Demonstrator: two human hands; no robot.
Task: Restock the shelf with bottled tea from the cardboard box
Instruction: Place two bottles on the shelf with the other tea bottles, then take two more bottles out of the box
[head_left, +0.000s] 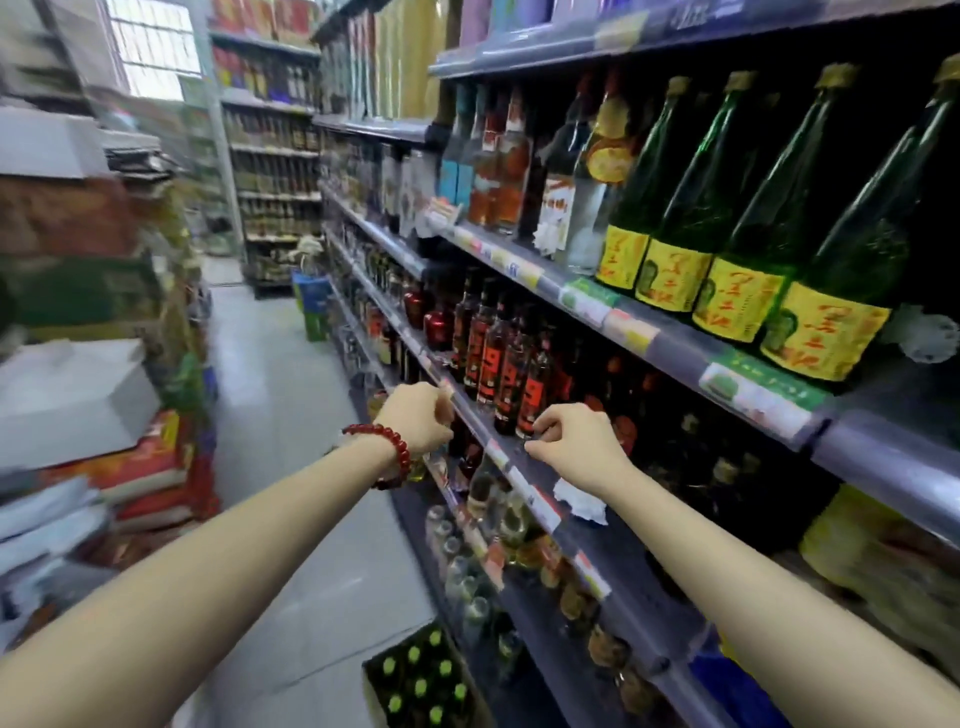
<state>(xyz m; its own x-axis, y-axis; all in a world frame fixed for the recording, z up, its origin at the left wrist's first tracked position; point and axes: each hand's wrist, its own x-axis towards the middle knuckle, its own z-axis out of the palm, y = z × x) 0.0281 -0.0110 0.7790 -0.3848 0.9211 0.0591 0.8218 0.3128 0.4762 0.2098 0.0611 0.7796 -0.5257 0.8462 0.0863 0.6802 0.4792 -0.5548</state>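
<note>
Both your hands reach to the front rail of the middle shelf (524, 483): your left hand (418, 418) has its fingers curled at the rail edge, your right hand (574, 441) hangs loosely curled, holding nothing, beside the red-labelled dark glass bottles (511, 374). Probably you are readying a gap. Green-capped tea bottles (421, 675) stand upright in the open cardboard box (371, 686) on the floor below, untouched.

bright window (156, 47) top left | blurred left edge | fisheye bending
</note>
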